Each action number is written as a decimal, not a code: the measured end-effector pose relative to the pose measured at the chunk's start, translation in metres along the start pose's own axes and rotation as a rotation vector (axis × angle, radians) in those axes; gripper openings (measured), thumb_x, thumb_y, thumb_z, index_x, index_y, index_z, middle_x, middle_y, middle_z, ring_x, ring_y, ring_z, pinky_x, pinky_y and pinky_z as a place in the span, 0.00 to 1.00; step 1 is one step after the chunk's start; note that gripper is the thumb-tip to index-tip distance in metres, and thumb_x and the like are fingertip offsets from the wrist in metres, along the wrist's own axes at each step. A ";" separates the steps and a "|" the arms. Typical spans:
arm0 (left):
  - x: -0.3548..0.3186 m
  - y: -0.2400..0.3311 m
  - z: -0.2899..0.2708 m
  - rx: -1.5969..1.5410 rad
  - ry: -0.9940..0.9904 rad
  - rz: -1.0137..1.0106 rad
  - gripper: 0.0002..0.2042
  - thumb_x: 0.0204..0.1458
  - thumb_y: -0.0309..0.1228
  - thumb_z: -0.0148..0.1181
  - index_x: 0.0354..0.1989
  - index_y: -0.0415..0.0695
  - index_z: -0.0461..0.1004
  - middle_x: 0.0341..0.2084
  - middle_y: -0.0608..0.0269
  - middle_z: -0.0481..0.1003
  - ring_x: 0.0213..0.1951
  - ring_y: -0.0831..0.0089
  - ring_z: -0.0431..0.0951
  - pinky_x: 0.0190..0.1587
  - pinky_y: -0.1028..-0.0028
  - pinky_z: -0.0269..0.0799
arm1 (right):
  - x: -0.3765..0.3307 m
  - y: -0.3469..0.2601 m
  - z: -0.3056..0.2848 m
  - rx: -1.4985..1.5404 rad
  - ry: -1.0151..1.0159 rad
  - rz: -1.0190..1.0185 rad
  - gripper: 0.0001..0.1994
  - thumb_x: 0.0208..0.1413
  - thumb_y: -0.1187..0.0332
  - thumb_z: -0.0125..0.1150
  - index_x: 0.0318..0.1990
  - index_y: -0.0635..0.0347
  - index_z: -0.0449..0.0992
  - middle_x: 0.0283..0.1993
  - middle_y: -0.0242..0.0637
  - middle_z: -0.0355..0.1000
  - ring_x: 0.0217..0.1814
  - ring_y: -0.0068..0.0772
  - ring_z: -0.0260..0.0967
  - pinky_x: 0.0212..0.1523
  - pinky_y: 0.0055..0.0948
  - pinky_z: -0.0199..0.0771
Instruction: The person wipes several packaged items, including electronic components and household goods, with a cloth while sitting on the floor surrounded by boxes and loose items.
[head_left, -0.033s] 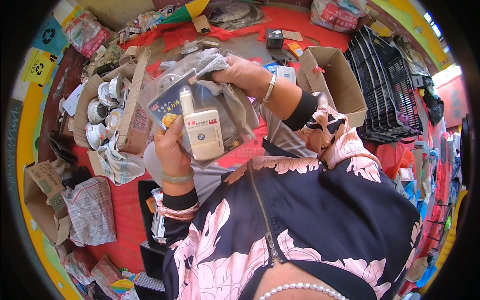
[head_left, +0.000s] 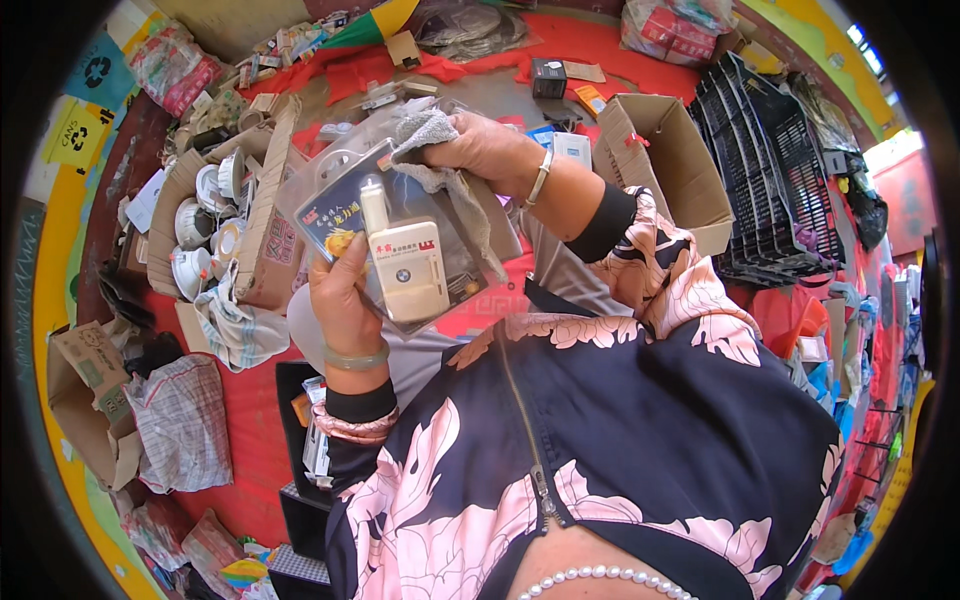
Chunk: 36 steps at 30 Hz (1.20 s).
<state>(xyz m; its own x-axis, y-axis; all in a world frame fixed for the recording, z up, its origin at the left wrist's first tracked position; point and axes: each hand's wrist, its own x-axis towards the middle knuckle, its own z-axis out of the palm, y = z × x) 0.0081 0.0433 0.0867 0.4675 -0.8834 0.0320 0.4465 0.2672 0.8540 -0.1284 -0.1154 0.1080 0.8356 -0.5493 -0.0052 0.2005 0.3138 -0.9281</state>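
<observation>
In front of my chest I hold a clear plastic blister pack (head_left: 458, 262) with a dark printed card and a cream-coloured car charger (head_left: 408, 272) inside. My left hand (head_left: 343, 292) grips the pack's left lower edge, thumb on the front and fingers behind. At the upper right, my right hand (head_left: 482, 152) is closed on a grey cloth (head_left: 428, 135), which lies against the pack's top edge and hangs down along its right side. The fingers of my right hand are partly hidden by the cloth.
A cardboard box (head_left: 268, 225) of round white light fittings stands to the left, a white cloth (head_left: 240, 325) over its near corner. At right are an open cardboard box (head_left: 683, 170) and black plastic crates (head_left: 765, 165). A checked bag (head_left: 180, 425) sits lower left. Red sheeting (head_left: 262, 415) covers the floor.
</observation>
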 end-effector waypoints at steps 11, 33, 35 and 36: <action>0.008 0.005 -0.015 -0.088 0.120 0.133 0.18 0.52 0.25 0.50 0.52 0.38 0.61 0.43 0.58 0.71 0.42 0.68 0.75 0.45 0.70 0.72 | -0.023 0.028 0.009 -0.075 -0.001 0.098 0.13 0.45 0.77 0.54 0.41 0.60 0.74 0.37 0.28 0.71 0.40 0.19 0.66 0.44 0.20 0.66; 0.026 -0.010 -0.024 -0.337 0.288 0.079 0.15 0.56 0.31 0.46 0.48 0.34 0.65 0.43 0.55 0.72 0.44 0.64 0.74 0.48 0.65 0.69 | -0.032 0.053 0.027 0.407 0.262 -0.029 0.10 0.47 0.79 0.51 0.39 0.62 0.72 0.35 0.31 0.72 0.36 0.24 0.69 0.39 0.25 0.70; 0.031 -0.012 -0.019 -0.348 0.311 0.077 0.16 0.56 0.32 0.45 0.49 0.35 0.65 0.44 0.54 0.72 0.45 0.61 0.73 0.50 0.62 0.69 | -0.030 0.064 0.027 0.399 0.277 -0.046 0.12 0.47 0.78 0.52 0.42 0.61 0.71 0.37 0.31 0.71 0.38 0.24 0.69 0.40 0.25 0.69; 0.034 -0.014 -0.019 -0.350 0.309 0.092 0.16 0.57 0.32 0.44 0.49 0.35 0.65 0.45 0.54 0.71 0.47 0.61 0.72 0.51 0.62 0.67 | -0.029 0.082 0.020 0.336 0.248 -0.042 0.14 0.47 0.78 0.52 0.44 0.61 0.71 0.39 0.31 0.71 0.39 0.25 0.68 0.42 0.25 0.69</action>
<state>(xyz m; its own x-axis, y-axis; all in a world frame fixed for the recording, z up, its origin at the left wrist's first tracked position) 0.0319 0.0165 0.0658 0.6987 -0.7082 -0.1016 0.5976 0.4997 0.6271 -0.1261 -0.0588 0.0396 0.6832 -0.7236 -0.0978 0.4213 0.5001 -0.7566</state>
